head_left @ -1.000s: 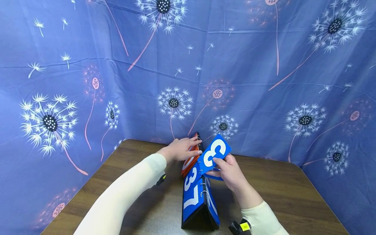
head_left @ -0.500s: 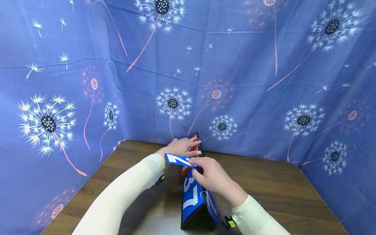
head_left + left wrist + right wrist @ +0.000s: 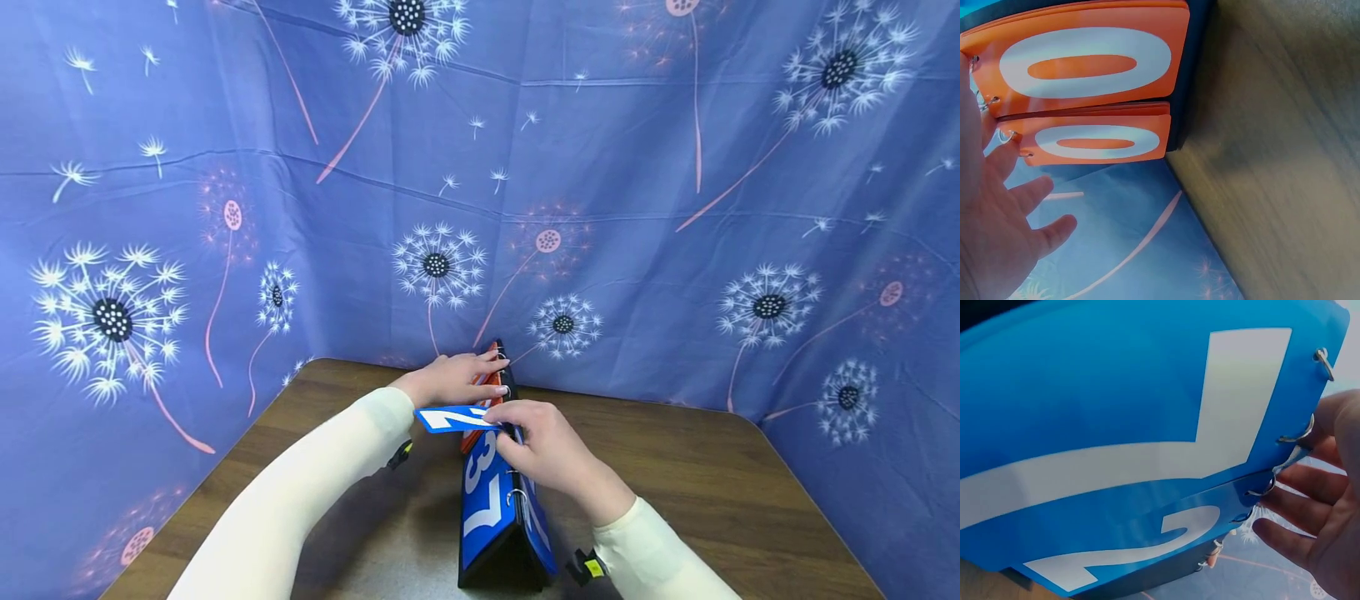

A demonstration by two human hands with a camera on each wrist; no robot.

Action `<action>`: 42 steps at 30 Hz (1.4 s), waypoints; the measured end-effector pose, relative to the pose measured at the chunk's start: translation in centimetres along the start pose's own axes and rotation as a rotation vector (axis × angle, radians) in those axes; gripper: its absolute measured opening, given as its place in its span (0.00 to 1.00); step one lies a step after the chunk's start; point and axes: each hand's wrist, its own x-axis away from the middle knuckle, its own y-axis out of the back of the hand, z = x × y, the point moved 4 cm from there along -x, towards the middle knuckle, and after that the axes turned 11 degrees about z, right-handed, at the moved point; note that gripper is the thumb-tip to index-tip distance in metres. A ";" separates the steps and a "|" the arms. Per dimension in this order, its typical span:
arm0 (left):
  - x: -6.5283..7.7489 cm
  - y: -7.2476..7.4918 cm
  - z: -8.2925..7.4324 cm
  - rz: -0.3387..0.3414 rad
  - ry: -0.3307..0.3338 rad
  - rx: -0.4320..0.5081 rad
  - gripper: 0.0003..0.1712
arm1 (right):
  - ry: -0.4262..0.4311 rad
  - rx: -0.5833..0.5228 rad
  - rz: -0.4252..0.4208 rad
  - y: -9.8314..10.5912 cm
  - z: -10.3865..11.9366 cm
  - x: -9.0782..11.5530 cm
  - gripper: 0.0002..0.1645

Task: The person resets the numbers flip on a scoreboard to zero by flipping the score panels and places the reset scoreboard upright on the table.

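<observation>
A tent-shaped flip scoreboard with ringed number cards stands on the table. My right hand is over its ridge in the head view, pinching a raised blue number card that sticks out leftward, seen nearly edge-on. Below lie blue cards with a 3 and a 7. On the far half, my left hand rests with fingers extended over the orange cards, which show zeros in the left wrist view. The right wrist view shows the scoreboard's other side, with a blue card reading 2 and metal rings.
The wooden table extends on both sides of the scoreboard. Blue cloth with dandelion prints hangs behind and beside it. Dark wrist straps sit on both sleeves.
The right hand has swung a blue card from the right of the ridge over to the left, then lowered slightly. The left hand has stayed on the orange cards.
</observation>
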 end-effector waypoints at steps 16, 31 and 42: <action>0.1 0.0 0.9 0.063 0.022 -0.066 0.51 | 0.046 -0.047 0.090 0.0 -0.6 -0.6 0.12; 0.6 0.4 1.1 0.038 -0.005 -0.072 0.40 | 0.062 -0.023 0.279 -0.6 -1.1 -0.9 0.12; 1.0 0.7 0.1 0.021 -0.004 -0.086 0.44 | -0.013 0.047 0.501 -1.5 -0.7 -1.5 0.14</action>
